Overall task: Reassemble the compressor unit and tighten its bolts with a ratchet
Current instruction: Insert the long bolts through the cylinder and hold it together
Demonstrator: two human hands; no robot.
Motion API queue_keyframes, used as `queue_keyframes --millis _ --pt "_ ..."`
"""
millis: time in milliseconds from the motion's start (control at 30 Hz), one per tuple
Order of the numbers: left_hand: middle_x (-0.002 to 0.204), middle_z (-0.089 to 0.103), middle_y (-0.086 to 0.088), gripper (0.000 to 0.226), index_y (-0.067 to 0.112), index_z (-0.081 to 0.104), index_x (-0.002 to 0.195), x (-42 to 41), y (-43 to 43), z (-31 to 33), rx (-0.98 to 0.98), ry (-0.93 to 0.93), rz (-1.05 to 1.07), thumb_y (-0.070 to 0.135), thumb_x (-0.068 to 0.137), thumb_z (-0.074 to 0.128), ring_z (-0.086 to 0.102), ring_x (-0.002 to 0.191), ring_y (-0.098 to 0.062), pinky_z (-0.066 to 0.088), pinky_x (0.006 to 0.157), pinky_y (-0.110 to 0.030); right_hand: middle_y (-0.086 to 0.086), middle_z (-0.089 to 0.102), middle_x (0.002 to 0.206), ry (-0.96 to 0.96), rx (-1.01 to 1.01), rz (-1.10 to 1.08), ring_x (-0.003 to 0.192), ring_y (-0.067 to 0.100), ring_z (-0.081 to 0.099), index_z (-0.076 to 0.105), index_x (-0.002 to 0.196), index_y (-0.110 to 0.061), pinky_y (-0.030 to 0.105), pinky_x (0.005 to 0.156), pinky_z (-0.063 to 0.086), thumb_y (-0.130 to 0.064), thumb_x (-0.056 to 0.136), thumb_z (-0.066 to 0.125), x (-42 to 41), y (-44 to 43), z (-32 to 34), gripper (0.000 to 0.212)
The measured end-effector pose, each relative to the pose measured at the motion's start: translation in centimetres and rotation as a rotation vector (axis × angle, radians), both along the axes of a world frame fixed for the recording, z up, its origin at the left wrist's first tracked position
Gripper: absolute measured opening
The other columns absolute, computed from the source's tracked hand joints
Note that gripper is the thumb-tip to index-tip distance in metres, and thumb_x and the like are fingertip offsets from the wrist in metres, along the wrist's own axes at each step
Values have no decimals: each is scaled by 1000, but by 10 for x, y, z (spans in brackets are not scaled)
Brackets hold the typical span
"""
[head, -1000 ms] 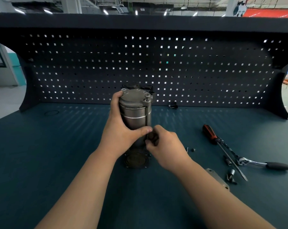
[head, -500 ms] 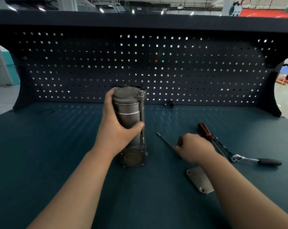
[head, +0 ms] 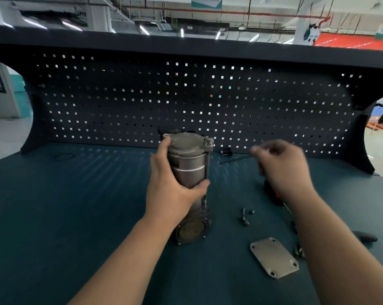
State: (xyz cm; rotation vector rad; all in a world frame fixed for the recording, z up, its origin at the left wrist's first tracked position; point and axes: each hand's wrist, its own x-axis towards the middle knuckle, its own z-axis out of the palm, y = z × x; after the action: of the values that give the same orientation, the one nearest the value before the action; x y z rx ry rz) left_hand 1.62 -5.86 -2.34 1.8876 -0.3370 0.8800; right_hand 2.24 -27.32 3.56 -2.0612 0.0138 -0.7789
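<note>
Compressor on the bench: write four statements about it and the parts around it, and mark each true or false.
1. The left hand grips the compressor, which stands upright on the bench. True.
2. The cover plate is bolted onto the compressor. False: it lies flat on the bench, apart from the compressor.
3. The right hand holds the ratchet. False: it pinches a thin long bolt; the ratchet lies on the bench, partly hidden by the forearm.
4. Small bolts lie loose on the bench to the right of the compressor. True.
</note>
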Motion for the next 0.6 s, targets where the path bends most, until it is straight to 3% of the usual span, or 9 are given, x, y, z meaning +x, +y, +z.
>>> queue_keyframes --millis 67,100,200,267,333,433,600 --pt "122 23 41 109 61 7 133 -4 -5 -1 20 -22 -54 46 54 80 37 109 17 31 82 0 -6 58 49 -191 269 111 42 5 49 64 64 -20 20 45 40 -36 84 65 -10 7 39 25" --pt "123 25 41 107 63 6 132 -7 -10 -1 17 -30 -74 48 54 76 38 111 17 34 82 1 -6 56 47 -279 305 142 42 7 48 64 62 -19 19 45 39 -35 85 63 -13 12 58 28" --pt "126 32 31 105 65 8 129 -11 -27 0 -45 -21 -102 51 51 77 42 119 1 40 91 -14 -3 54 49 -471 204 154 45 13 50 62 67 -17 23 44 36 -37 89 54 -19 33 104 31" --pt "126 30 33 109 66 9 127 -13 -34 2 -52 -28 -89 58 45 80 40 120 1 36 91 -13 4 55 56 -548 160 190 54 23 53 59 68 -22 34 51 43 -37 92 50 -20 46 122 29" --pt "125 30 35 107 66 9 127 -12 -36 1 -28 -62 -70 57 48 80 42 119 0 38 92 -15 -1 56 59 -526 123 256 57 25 57 58 70 -26 39 54 48 -36 95 48 -19 58 129 29" --pt "125 31 33 104 65 7 129 -12 -34 0 -12 -66 -81 54 53 77 43 119 -5 42 94 -25 -2 55 55 -450 53 347 47 17 60 57 74 -24 32 48 47 -30 98 47 -14 70 125 27" --pt "127 33 27 101 71 5 125 -9 -26 1 -33 -30 -134 54 53 74 43 122 -7 40 95 -24 -7 54 51 -437 105 359 42 11 59 56 77 -19 23 45 45 -26 100 46 -5 75 120 26"
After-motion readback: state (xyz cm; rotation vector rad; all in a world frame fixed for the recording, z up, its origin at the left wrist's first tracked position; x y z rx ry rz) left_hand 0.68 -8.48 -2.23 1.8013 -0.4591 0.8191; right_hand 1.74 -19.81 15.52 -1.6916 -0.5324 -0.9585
